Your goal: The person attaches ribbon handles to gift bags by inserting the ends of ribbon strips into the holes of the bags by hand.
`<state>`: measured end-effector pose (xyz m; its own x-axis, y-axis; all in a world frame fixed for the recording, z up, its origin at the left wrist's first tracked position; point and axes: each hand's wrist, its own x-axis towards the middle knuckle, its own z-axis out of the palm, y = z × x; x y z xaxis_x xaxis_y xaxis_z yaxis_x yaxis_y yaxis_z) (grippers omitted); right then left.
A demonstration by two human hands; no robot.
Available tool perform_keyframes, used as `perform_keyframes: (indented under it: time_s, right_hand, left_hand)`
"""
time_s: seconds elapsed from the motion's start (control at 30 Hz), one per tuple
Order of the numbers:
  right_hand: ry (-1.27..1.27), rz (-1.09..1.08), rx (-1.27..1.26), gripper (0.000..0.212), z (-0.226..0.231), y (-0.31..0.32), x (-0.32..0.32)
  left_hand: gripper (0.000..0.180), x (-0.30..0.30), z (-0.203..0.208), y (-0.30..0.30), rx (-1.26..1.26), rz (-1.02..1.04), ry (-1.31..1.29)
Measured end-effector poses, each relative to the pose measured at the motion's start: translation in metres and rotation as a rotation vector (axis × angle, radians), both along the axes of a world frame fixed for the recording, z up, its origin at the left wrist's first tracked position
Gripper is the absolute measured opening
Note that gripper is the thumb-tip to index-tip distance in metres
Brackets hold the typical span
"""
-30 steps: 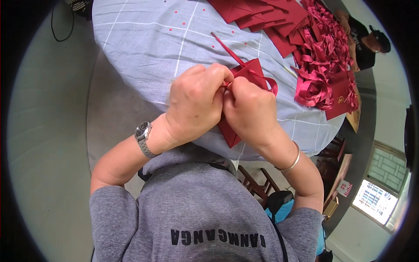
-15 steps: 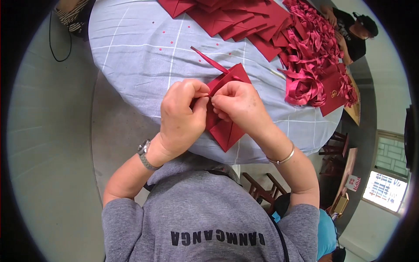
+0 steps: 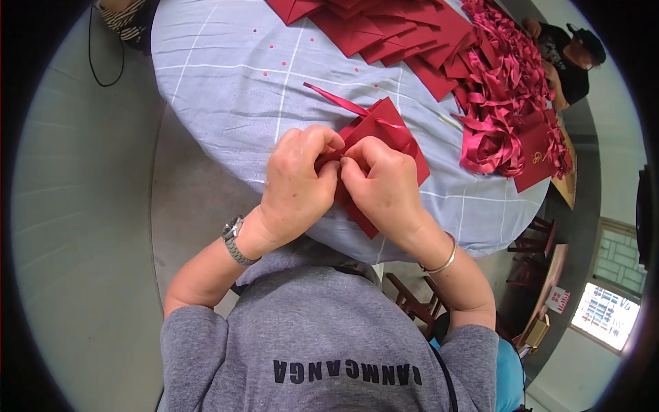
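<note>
The red paper bag point(image 3: 405, 134) sits right under the two hands, at the near side of the round table, a strip of red ribbon point(image 3: 336, 98) poking out past its top. Left hand point(image 3: 298, 178) and right hand point(image 3: 384, 182) meet at the bag, fingers curled, thumbs and forefingers drawn close together; from here I can't tell what, if anything, those tips pinch. Beyond, more red bags point(image 3: 384, 31) lie overlapping on the pale checked tablecloth point(image 3: 233, 89), beside a heap of ribbon loops point(image 3: 501, 103).
</note>
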<state>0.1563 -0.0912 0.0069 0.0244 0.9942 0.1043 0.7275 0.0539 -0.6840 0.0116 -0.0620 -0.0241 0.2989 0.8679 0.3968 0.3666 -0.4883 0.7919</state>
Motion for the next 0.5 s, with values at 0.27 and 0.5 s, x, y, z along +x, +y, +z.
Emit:
perform_keyframes:
  time_s: [0.27,0.5]
  right_hand:
    - [-0.172,0.130,-0.015,0.009,0.017,0.009,0.006]
    - [0.026,0.275,-0.038,0.025,0.017,0.020,0.016]
  left_hand:
    - [0.023,0.002,0.001,-0.005,0.039,0.005,-0.203]
    - [0.020,-0.015,0.010,0.007,0.114,-0.119,-0.170]
